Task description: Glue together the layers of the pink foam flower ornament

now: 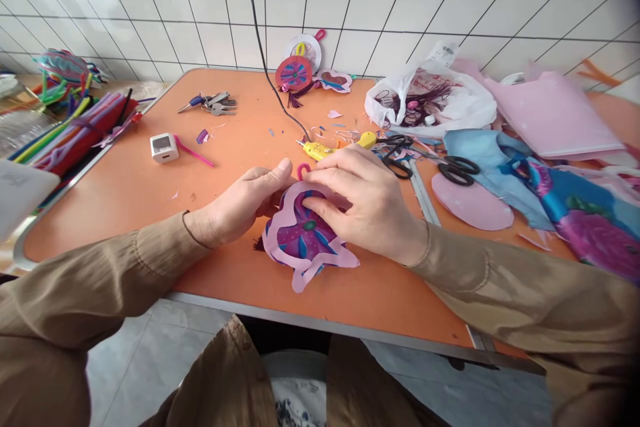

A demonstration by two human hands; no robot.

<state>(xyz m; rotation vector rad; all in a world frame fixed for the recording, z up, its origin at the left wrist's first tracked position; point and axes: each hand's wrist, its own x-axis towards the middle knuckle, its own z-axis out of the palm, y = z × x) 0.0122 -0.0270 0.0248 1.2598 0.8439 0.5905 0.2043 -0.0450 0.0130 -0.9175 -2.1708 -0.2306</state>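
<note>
Near the front edge of our orange surface (150, 193), left hand (240, 203) and right hand (363, 203) press fingers down on the pink-rimmed flower piece (305, 240). Glue gun (325, 147) and scissors (400, 153) lie just behind; white tiled wall beyond.

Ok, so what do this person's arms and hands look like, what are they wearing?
Both arms are in long tan-brown fabric sleeves, the left sleeve and right sleeve each ending in a stitched cuff at the wrist. The left hand and right hand are bare: no gloves, and no watch or ring shows.
</note>
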